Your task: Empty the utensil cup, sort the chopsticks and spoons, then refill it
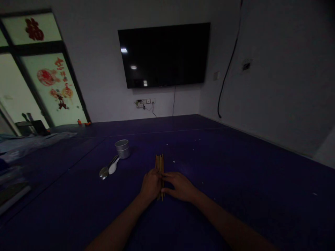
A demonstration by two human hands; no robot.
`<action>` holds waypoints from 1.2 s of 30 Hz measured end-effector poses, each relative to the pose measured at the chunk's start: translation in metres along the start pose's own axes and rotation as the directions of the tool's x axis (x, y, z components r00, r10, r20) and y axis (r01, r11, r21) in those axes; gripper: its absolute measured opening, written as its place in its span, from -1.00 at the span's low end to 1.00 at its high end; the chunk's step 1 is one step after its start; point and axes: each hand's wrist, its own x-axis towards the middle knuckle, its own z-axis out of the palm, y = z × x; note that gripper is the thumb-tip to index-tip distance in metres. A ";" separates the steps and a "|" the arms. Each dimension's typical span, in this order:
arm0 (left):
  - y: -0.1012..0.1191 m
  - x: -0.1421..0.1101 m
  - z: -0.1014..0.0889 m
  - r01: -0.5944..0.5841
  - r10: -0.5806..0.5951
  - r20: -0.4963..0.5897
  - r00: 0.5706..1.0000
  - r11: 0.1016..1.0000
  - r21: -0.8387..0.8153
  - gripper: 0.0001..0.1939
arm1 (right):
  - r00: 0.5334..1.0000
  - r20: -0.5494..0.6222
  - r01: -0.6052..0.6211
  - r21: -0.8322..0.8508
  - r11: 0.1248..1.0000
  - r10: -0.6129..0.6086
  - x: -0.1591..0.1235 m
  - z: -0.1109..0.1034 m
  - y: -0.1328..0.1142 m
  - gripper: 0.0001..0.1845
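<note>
A bundle of several wooden chopsticks (159, 163) lies on the dark blue floor mat (235, 181), pointing away from me. My left hand (151, 184) rests on the bundle's near left side with its fingers curled over the sticks. My right hand (179, 186) lies against the bundle's right side, fingers pressed together on the sticks. The near ends of the chopsticks are hidden between the two hands.
A small metal cup (122, 149) stands to the left of the chopsticks. Beside it lie metal spoons and a white spoon (108, 168). A black television (164, 54) hangs on the far wall. Clutter sits at the left edge near a glass door (49, 87).
</note>
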 end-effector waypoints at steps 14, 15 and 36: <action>-0.009 0.002 0.017 -0.057 0.055 -0.081 0.995 0.998 -0.017 -0.62 | 0.996 -0.009 -0.092 -0.052 0.994 0.091 -0.003 0.007 0.004 -0.33; -0.009 0.002 0.017 -0.054 0.052 -0.094 0.994 0.998 -0.020 -0.60 | 0.996 -0.002 -0.093 -0.048 0.995 0.093 -0.004 0.007 0.005 -0.33; -0.005 -0.003 0.011 -0.002 -0.002 -0.026 1.000 0.991 -0.131 -0.57 | 0.997 0.018 -0.069 -0.002 0.998 0.069 -0.004 0.009 0.009 -0.36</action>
